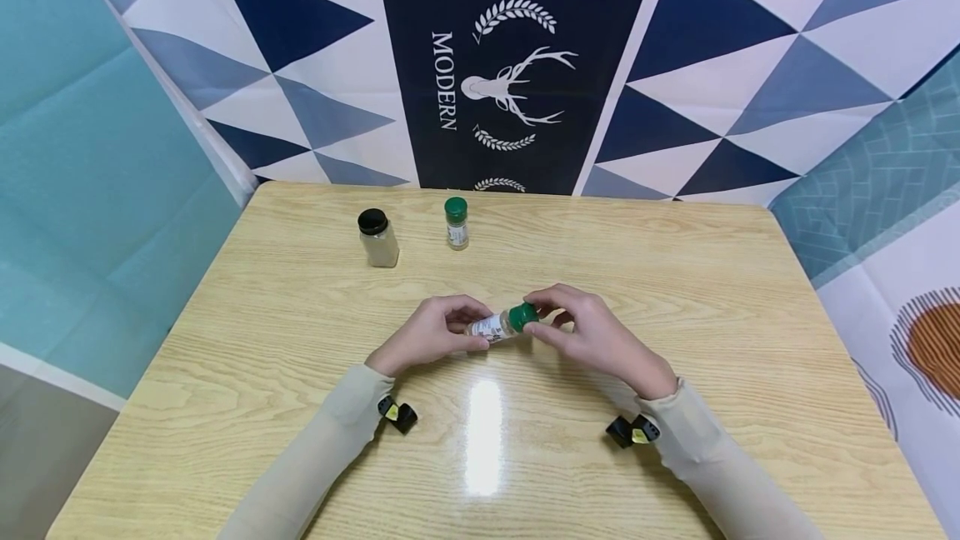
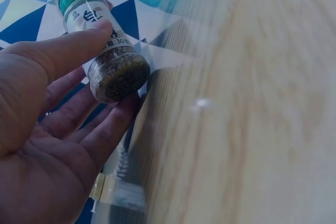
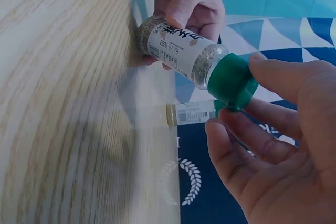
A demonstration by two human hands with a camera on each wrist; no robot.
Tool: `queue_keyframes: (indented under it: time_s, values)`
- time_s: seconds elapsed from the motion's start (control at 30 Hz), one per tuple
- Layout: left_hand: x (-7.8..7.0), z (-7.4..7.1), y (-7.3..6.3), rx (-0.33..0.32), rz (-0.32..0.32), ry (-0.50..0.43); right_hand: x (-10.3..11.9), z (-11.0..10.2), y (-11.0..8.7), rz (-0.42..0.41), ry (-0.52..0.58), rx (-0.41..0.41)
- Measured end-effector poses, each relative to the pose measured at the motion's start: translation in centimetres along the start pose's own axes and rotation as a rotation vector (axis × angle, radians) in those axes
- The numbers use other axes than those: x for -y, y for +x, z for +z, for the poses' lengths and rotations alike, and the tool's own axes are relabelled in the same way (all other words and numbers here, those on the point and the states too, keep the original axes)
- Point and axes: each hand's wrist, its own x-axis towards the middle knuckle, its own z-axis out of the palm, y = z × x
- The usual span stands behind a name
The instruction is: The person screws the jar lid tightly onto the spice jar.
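Note:
A clear spice jar (image 1: pixel 489 328) with a white label and a green cap (image 1: pixel 522 317) is held tilted above the table, cap toward the right. My left hand (image 1: pixel 438 330) grips its body, thumb across the label, as the left wrist view shows; dark grains fill the jar's lower part (image 2: pixel 118 74). At the other end my right hand (image 1: pixel 588 332) pinches the green cap (image 3: pixel 231 82) between thumb and fingers. The cap sits on the jar's neck; whether it is loose I cannot tell.
Behind the hands, a second green-capped spice jar (image 1: pixel 457 225) stands upright near the table's back edge. Left of it is a square jar (image 1: pixel 378 240) with a black lid and pale contents. The wooden table (image 1: pixel 300 315) meets a patterned cloth (image 1: pixel 510 65) at the back.

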Motion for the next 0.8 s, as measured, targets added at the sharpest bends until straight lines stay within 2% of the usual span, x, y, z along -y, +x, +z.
queue_keyframes:
  time_s: [0.13,0.27,0.5,0.6,0.8]
  values:
    - [-0.06,-0.04,-0.03,-0.006,-0.024,0.005,0.00,-0.15,0.06,0.049,-0.009,0.018]
    - [-0.04,-0.06,-0.04,-0.014,-0.033,0.014,0.07,-0.50,0.02,0.057,-0.028,0.030]
    - [0.13,-0.13,0.08,-0.021,-0.028,0.000,0.35,-0.79,-0.02,-0.046,-0.016,0.036]
    - [0.14,-0.16,0.08,-0.023,-0.027,-0.005,0.28,-0.64,0.01,-0.067,-0.015,0.025]
    - [0.10,-0.10,0.03,-0.019,-0.024,0.000,0.05,-0.47,0.07,0.009,-0.022,0.026]
